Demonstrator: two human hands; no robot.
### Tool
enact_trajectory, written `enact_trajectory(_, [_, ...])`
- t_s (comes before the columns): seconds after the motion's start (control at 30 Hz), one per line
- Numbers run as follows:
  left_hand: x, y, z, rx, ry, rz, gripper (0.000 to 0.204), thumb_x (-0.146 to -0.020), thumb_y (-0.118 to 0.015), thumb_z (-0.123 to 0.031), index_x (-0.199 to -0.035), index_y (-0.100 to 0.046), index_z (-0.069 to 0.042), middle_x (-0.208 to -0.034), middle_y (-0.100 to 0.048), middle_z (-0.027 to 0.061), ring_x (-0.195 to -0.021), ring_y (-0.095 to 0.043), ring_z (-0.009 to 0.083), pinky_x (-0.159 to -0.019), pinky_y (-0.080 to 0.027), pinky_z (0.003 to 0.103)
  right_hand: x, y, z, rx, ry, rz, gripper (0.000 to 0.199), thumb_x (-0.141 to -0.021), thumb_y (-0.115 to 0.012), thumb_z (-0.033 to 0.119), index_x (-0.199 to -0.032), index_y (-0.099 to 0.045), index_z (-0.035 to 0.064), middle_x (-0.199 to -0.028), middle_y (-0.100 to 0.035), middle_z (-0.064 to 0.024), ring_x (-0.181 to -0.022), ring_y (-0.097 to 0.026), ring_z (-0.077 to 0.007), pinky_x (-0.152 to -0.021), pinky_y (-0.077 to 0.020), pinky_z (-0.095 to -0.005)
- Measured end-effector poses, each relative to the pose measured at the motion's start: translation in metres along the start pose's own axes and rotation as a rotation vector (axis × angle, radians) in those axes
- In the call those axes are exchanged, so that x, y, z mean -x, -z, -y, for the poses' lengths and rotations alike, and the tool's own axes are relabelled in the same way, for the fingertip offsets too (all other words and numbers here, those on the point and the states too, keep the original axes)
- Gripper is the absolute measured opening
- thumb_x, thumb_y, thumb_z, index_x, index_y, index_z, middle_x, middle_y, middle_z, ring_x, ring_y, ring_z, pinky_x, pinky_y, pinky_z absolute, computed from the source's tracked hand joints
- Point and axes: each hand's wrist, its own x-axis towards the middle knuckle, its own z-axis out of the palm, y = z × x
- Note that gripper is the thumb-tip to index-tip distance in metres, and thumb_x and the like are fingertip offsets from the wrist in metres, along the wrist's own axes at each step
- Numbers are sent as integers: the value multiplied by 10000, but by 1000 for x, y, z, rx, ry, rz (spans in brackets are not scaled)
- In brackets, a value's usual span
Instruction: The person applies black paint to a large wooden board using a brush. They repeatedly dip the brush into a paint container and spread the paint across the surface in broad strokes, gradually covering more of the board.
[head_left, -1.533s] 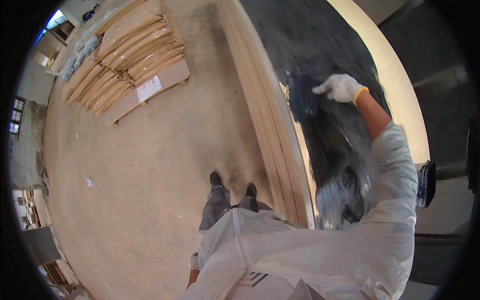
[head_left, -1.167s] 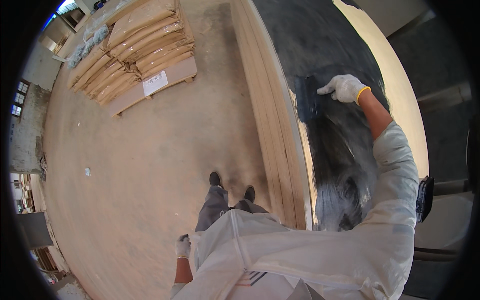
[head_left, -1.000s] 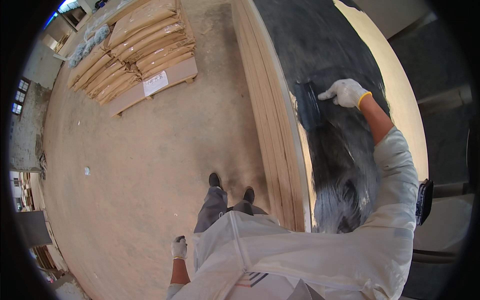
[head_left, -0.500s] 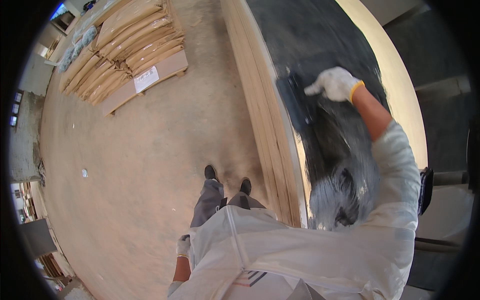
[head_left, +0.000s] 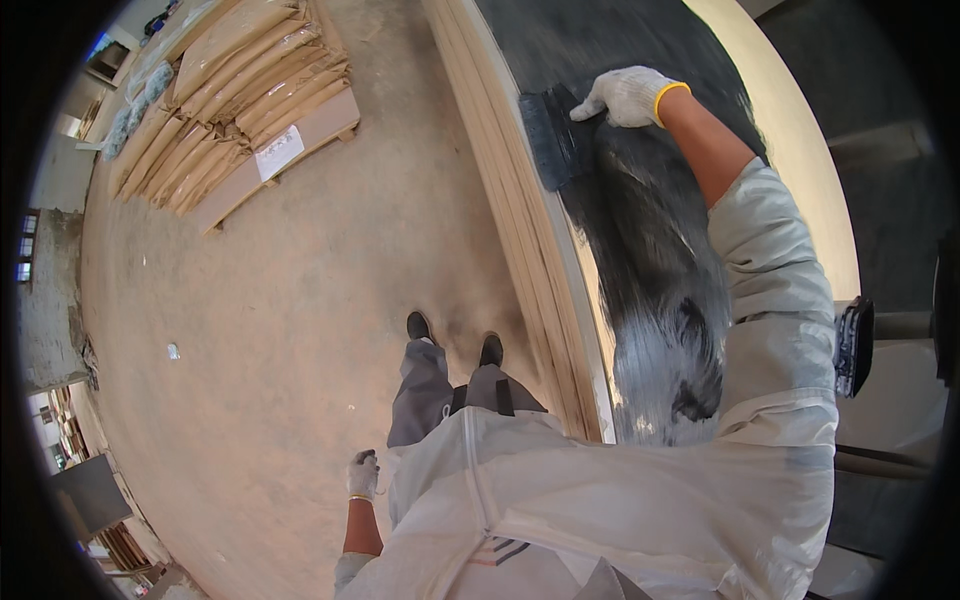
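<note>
Grips a black rectangular spreader (head_left: 551, 140), long axis fore-and-aft, just left of the nearer white-gloved right hand (head_left: 630, 97). Dangles the half-curled white-gloved left hand (head_left: 362, 476); cannot tell if empty

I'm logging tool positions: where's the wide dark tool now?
The dark tool is high in the head view, right of centre, in the right hand, at the left edge of the blackened panel.

The boards (head_left: 520, 220) carry a black coating (head_left: 650, 270) and, at their left edge, a brush (head_left: 553, 138); the floor (head_left: 270, 330) carries a pallet (head_left: 328, 121).
</note>
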Motion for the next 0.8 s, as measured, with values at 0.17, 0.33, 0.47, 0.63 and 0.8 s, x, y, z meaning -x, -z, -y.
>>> enact_trajectory(0.17, [16, -4, 28, 125, 76, -33, 266, -1013, -627, -112, -1218, -764, -12, -951, -750, 72, -692, -674, 143, -614, -542, 282, 67, -23, 23, -60, 26, 91, 570, -908, -666, 74, -1384, -747, 377, -1212, -781, -146, -1064, -744, -379, -932, -590, -433])
enact_trajectory(0.33, [31, -21, 67, 20, 156, 1, 292, -1003, -619, -105, -1234, -766, -3, -955, -760, 71, -705, -685, 155, -644, -568, 304, 175, -71, 59, 72, 226, 214, 488, -923, -699, 145, -1329, -777, 405, -991, -780, -108, -1009, -745, -344, -916, -589, -447])
enact_trajectory(0.47, [35, -31, 69, -140, 22, 59, 297, -1002, -616, -105, -1239, -767, -9, -952, -763, 66, -710, -682, 148, -645, -563, 303, 167, -66, 46, -4, 201, 132, 507, -915, -693, 119, -1335, -776, 391, -1078, -791, -116, -1031, -744, -347, -934, -588, -449])
enact_trajectory(0.63, [15, -7, 64, 8, -47, 0, 276, -1017, -610, -111, -1230, -763, -26, -952, -760, 53, -681, -652, 127, -597, -522, 290, 120, -68, 33, -33, 62, -18, 548, -956, -656, 51, -1417, -726, 339, -1106, -776, -183, -967, -730, -409, -882, -575, -456])
enact_trajectory(0.8, [14, 8, 58, 113, -24, -43, 261, -1018, -613, -113, -1213, -766, -29, -942, -761, 56, -687, -653, 119, -576, -495, 276, 225, -100, 81, -115, 41, 289, 464, -948, -699, 147, -1337, -773, 388, -920, -762, -118, -943, -747, -368, -862, -581, -469])
